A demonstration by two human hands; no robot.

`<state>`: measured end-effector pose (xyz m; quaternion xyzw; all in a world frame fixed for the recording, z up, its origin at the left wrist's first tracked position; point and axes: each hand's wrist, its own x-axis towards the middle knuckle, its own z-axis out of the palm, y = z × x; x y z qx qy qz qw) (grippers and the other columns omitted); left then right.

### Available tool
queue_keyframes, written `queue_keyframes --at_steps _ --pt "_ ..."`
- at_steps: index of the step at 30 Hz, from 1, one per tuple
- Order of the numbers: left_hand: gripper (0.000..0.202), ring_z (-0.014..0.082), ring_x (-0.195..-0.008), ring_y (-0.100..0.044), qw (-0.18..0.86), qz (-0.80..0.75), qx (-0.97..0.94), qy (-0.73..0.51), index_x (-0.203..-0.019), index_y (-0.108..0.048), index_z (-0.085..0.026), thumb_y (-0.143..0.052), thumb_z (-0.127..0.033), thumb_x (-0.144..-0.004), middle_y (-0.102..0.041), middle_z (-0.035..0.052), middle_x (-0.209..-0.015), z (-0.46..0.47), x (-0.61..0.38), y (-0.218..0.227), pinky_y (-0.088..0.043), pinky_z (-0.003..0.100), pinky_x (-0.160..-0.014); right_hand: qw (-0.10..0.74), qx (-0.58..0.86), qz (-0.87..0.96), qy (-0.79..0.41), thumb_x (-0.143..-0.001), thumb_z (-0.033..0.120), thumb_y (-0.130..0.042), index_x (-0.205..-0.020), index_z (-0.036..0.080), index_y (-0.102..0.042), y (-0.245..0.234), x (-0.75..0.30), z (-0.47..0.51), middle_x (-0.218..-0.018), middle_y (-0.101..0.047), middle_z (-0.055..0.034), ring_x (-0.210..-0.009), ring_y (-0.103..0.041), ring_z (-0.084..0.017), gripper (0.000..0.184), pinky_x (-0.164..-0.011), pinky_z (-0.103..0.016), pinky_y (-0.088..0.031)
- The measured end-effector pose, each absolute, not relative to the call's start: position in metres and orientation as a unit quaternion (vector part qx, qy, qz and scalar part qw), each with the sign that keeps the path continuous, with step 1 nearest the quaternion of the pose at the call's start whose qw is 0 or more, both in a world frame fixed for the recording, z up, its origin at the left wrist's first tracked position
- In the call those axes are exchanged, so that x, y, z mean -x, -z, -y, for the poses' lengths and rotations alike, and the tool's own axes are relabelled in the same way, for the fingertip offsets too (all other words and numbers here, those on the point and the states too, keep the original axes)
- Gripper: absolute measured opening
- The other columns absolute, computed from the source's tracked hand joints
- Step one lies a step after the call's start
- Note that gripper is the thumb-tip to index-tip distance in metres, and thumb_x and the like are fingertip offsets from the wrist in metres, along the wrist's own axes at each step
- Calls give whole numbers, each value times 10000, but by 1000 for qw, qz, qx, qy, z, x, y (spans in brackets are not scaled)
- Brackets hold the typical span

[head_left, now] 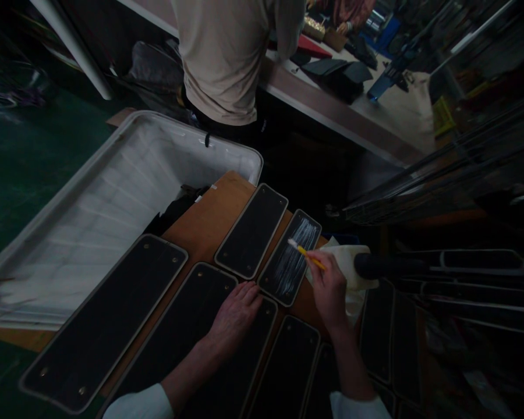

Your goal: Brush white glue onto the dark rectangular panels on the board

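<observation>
My right hand [329,288] grips a small yellow-handled brush [304,251] whose white tip rests on a short black panel [290,258] streaked with white paste. My left hand [236,314] lies flat, fingers together, on a long black panel [179,331] just beside the streaked one's near end. Another short black panel [252,231] lies to the left of the streaked one. All sit on a brown board [209,215]. A cream glue bottle [353,265] lies just right of my right hand.
A large white plastic tub [113,186] stands at the left, holding dark scraps. More long black panels [100,326] lie along the board's near side. A person in a beige shirt [231,52] stands at a cluttered bench [375,110] beyond. Dark racks fill the right.
</observation>
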<state>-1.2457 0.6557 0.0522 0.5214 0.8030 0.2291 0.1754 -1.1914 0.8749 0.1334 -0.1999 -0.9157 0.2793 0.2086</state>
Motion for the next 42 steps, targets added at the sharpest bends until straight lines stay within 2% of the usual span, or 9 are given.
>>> queue_keyframes --at_steps 2,5,10,16,18,24,27,34,42 --pt "326 247 -1323 -465 172 -803 -522 -229 -1224 -610 -176 -568 -127 -904 -585 84 -1338 -656 1246 -52 -333 419 -1162 253 199 912 -255 -963 237 -499 -1034 206 -627 -121 1217 -902 -1021 -648 -70 -1003 -615 -200 151 -917 -385 -517" --pt "313 248 -1320 -470 167 -806 -521 -227 -1214 -614 -173 -561 -129 -908 -589 86 -1333 -655 1247 -52 -330 418 -1163 264 199 913 -241 -962 249 -482 -1034 203 -635 -103 1239 -922 -1036 -641 -81 -1020 -609 -213 174 -927 -410 -513" --pt "305 253 -1322 -465 164 -803 -523 -234 -1217 -606 -175 -533 -139 -923 -583 86 -1335 -654 1247 -52 -322 420 -1166 216 199 918 -267 -966 237 -465 -1048 214 -635 -97 1219 -890 -1059 -635 -84 -1036 -614 -217 191 -938 -419 -519" --pt "321 262 -1308 -470 168 -798 -530 -232 -1229 -585 -154 -525 -119 -916 -576 97 -1327 -652 1248 -53 -335 427 -1154 112 197 916 -331 -966 190 -476 -1097 269 -620 -128 1147 -800 -1091 -640 -56 -1054 -633 -187 210 -916 -341 -548" --pt "314 252 -1314 -464 172 -794 -532 -236 -1225 -587 -162 -518 -123 -921 -576 94 -1321 -651 1249 -54 -332 428 -1157 101 202 912 -343 -965 181 -483 -1096 275 -616 -139 1135 -791 -1088 -638 -48 -1047 -634 -177 209 -916 -329 -547" --pt "328 257 -1313 -469 167 -794 -542 -219 -1219 -601 -168 -543 -112 -901 -577 99 -1327 -651 1248 -55 -340 431 -1149 190 233 912 -280 -968 208 -486 -1064 241 -612 -137 1137 -837 -1067 -643 -64 -1054 -619 -204 162 -944 -401 -524" --pt "315 249 -1301 -476 159 -796 -545 -211 -1194 -612 -174 -540 -99 -896 -580 95 -1317 -652 1247 -56 -340 429 -1146 198 235 911 -276 -973 223 -470 -1047 235 -618 -121 1129 -843 -1043 -648 -67 -1032 -627 -214 166 -930 -421 -529" --pt "276 224 -1271 -485 147 -801 -542 -206 -1162 -620 -179 -528 -116 -909 -600 86 -1257 -654 1242 -62 -350 411 -1129 162 242 897 -332 -964 232 -497 -1064 268 -620 -129 1080 -789 -1040 -653 -46 -990 -653 -199 163 -882 -361 -552" --pt "340 234 -1305 -472 111 -806 -538 -220 -1212 -610 -191 -541 -100 -892 -590 87 -1304 -637 1267 -75 -391 423 -1111 266 240 871 -336 -964 276 -506 -1031 223 -629 -142 1126 -827 -999 -650 -65 -969 -635 -210 149 -868 -386 -542"
